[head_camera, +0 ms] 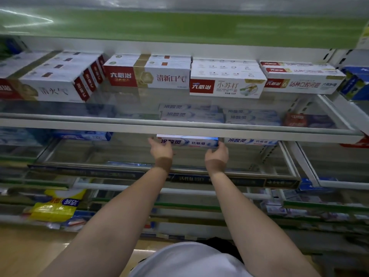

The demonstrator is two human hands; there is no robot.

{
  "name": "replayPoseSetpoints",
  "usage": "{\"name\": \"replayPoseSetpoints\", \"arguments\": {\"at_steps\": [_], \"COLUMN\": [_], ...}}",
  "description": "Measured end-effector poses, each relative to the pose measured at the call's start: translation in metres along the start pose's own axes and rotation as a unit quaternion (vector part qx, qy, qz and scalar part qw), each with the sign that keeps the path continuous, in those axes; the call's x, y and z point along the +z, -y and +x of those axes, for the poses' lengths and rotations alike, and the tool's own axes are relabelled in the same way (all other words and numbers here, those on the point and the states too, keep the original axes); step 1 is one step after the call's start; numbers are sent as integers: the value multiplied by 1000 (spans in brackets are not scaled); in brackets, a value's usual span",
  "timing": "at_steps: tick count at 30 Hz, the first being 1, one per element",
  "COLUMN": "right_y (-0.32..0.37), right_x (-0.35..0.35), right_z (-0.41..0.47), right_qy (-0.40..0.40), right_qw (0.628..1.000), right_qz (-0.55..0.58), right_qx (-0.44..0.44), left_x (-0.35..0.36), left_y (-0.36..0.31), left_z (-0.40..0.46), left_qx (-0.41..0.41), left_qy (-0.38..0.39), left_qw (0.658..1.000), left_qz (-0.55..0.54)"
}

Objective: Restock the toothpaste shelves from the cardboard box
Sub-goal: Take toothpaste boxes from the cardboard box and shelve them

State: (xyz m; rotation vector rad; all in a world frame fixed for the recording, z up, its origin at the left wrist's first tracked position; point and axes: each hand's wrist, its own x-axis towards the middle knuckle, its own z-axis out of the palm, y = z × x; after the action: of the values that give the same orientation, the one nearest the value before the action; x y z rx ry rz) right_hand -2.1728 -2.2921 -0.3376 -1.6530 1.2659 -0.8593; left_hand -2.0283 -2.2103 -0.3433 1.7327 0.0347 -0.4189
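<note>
Hands (161, 149) flank toothpaste box (196, 141).

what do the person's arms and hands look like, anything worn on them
Both forearms are bare, with no sleeves in view. The left hand and right hand wear no gloves, and no rings or watch can be made out. A band-like patch crosses each wrist; what it is cannot be told. A white top shows at the bottom.
</note>
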Motion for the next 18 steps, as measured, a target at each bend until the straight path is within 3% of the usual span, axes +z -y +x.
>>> {"name": "replayPoseSetpoints", "arguments": {"at_steps": [10, 15, 18], "right_y": [-2, -1, 2], "right_x": [-6, -4, -5], "right_z": [5, 21, 30], "right_qy": [24, 55, 79], "right_qw": [1000, 998, 994], "right_qz": [1, -2, 0], "right_qx": [19, 38, 76], "left_x": [-5, -5, -6], "left_y": [3, -5, -12], "left_z": [1, -5, 2], "left_qx": [36, 61, 68], "left_qy": [60, -5, -4], "left_qw": [998, 997, 996], "left_qz": [0, 46, 57]}}
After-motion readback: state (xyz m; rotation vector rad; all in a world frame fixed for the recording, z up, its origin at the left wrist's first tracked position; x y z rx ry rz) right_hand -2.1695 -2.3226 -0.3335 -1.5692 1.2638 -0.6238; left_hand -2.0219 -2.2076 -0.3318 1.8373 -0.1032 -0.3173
